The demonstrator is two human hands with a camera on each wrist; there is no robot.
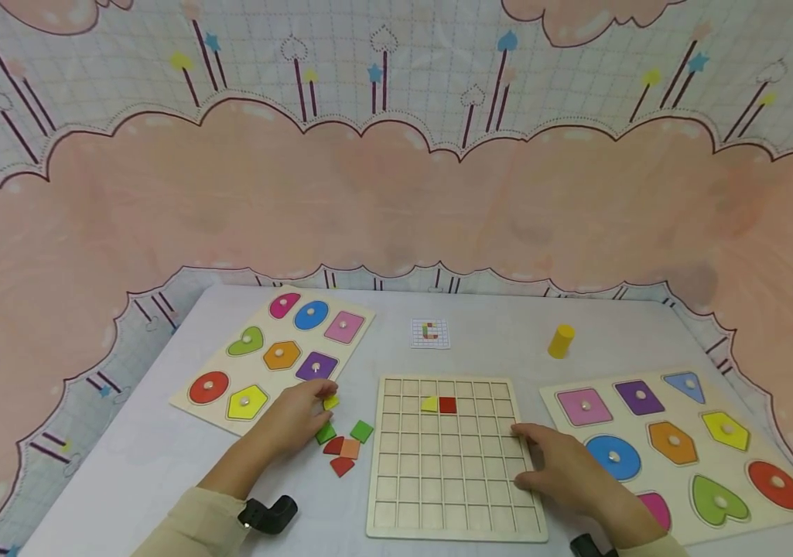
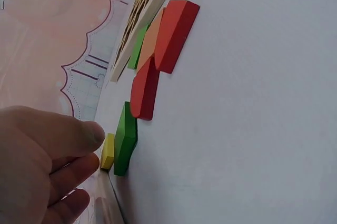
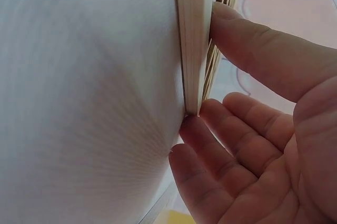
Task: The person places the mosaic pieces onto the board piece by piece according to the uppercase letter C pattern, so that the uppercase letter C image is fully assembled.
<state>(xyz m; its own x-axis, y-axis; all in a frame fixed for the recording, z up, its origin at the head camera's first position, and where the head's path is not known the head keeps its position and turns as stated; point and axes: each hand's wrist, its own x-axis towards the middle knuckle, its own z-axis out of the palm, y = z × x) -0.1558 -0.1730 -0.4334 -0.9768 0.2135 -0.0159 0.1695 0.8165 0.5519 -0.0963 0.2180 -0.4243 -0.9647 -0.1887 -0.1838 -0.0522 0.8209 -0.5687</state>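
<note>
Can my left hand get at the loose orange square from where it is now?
Probably yes: the left hand is close by and nothing covers the orange square. The red pieces crowd it, though, so the fingers may nudge them.

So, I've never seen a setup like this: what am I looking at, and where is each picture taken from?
No machine: a person works bare-handed. The wide picture comes from a camera worn on the head; the close ones come from cameras on the left and right wrists. On the white table are a grid board, loose coloured pieces, two shape puzzles, a small card and a yellow cylinder. A yellow tile and a red tile sit on the board. The left hand is at a loose yellow piece; I can't tell whether it is pinched. The right hand touches the board's edge.
</note>
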